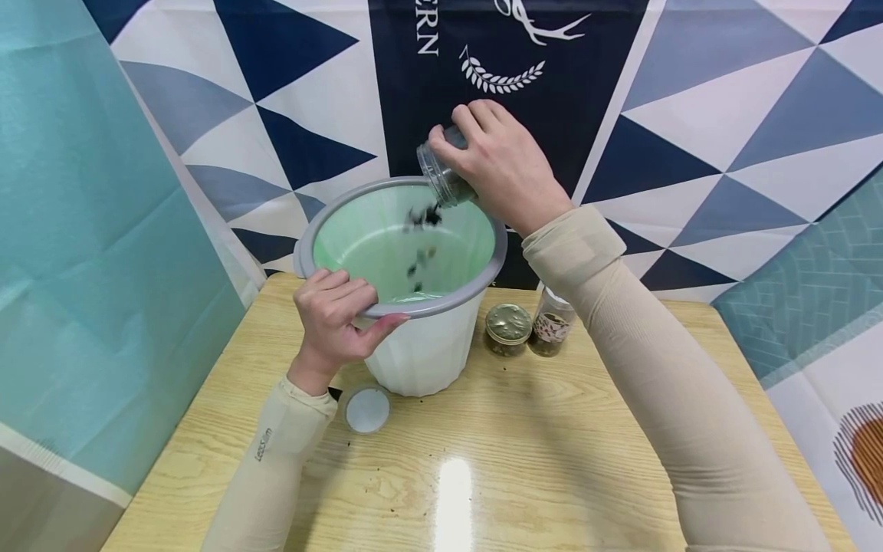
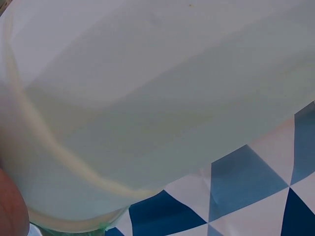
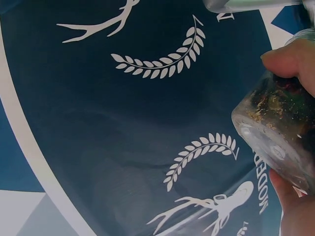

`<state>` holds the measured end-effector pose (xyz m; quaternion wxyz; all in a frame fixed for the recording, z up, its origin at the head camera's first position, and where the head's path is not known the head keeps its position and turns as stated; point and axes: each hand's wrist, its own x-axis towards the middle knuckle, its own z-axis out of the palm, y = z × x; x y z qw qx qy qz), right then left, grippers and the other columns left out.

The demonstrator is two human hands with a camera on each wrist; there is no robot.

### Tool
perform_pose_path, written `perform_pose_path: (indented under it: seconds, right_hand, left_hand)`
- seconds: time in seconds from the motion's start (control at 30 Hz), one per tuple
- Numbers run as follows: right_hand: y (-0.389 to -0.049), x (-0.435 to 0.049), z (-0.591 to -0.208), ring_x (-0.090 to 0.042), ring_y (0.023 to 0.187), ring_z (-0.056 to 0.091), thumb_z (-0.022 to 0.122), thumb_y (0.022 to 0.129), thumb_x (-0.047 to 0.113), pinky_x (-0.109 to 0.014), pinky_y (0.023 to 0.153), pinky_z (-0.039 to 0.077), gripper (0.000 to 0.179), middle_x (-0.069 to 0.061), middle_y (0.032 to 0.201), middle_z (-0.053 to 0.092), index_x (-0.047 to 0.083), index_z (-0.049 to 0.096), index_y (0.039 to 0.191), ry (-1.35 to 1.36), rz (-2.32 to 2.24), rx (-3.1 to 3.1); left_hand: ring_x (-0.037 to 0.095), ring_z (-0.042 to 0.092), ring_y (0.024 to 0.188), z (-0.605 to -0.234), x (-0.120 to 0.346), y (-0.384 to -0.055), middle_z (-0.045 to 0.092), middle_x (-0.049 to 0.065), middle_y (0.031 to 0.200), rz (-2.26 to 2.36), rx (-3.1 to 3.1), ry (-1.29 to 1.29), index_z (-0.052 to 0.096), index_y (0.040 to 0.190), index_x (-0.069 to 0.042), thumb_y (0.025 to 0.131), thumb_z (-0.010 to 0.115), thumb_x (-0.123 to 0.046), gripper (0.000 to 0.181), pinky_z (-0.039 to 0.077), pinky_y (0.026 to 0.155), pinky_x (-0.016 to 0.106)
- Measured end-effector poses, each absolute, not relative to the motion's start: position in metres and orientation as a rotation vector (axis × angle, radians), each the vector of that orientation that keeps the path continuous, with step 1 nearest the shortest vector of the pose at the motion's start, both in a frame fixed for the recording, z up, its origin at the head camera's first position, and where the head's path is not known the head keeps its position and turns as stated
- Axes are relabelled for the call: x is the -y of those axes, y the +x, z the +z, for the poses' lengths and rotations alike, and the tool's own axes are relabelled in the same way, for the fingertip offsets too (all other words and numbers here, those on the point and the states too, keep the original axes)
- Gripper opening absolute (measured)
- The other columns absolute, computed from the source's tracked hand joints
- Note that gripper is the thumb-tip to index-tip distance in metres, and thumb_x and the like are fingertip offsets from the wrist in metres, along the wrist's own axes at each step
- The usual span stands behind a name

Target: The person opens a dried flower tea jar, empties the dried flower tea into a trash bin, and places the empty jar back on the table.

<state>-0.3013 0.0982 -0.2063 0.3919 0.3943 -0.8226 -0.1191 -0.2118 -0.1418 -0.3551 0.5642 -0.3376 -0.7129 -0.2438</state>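
Observation:
A white bucket [image 1: 428, 353] with a grey rim and a greenish inside stands at the back of the table. My left hand [image 1: 336, 316] grips the near left part of its rim, fingers over the edge and thumb along the outside. Above the bucket, my right hand [image 1: 502, 165] holds a clear jar [image 1: 441, 175] tilted mouth-down to the left. Dark dried bits [image 1: 421, 218] fall from the jar into the bucket. In the right wrist view, dark, reddish and golden pieces still lie inside the jar [image 3: 275, 115]. The bucket's pale wall [image 2: 157, 113] fills most of the left wrist view.
Right of the bucket stand a small jar with a gold lid [image 1: 508, 322] and a clear jar with a patterned label [image 1: 552, 328]. A round whitish lid [image 1: 368, 410] lies near the left wrist. Crumbs dot the wooden table [image 1: 538, 460]. Patterned cloth [image 1: 690, 153] hangs behind.

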Motion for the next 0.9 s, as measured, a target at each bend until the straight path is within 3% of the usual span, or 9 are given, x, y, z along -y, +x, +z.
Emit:
perform_pose_path:
  seconds: [0.5,0.9]
  right_hand:
    - [-0.302,-0.099,-0.205,-0.041,0.113,0.056,0.058,0.09,-0.007,-0.047,0.114,0.044,0.046,-0.024,0.118,0.059,0.005,0.056,0.134,1.005,-0.278,2.077]
    - [-0.3,-0.093,-0.195,-0.041,0.119,0.057,0.047,0.097,-0.013,-0.047,0.116,0.045,0.044,-0.023,0.123,0.061,0.006,0.057,0.135,1.043,-0.331,2.051]
  left_hand:
    - [0.018,0.029,0.046,-0.356,0.143,-0.211,0.037,-0.002,0.047,-0.569,1.702,-0.793,0.042,0.055,-0.012,0.099,0.055,-0.063,0.068,0.022,0.051,0.033]
    - [0.018,0.029,0.046,-0.355,0.143,-0.211,0.037,-0.002,0.047,-0.56,1.708,-0.791,0.043,0.055,-0.012,0.099,0.054,-0.064,0.068,0.023,0.051,0.033]
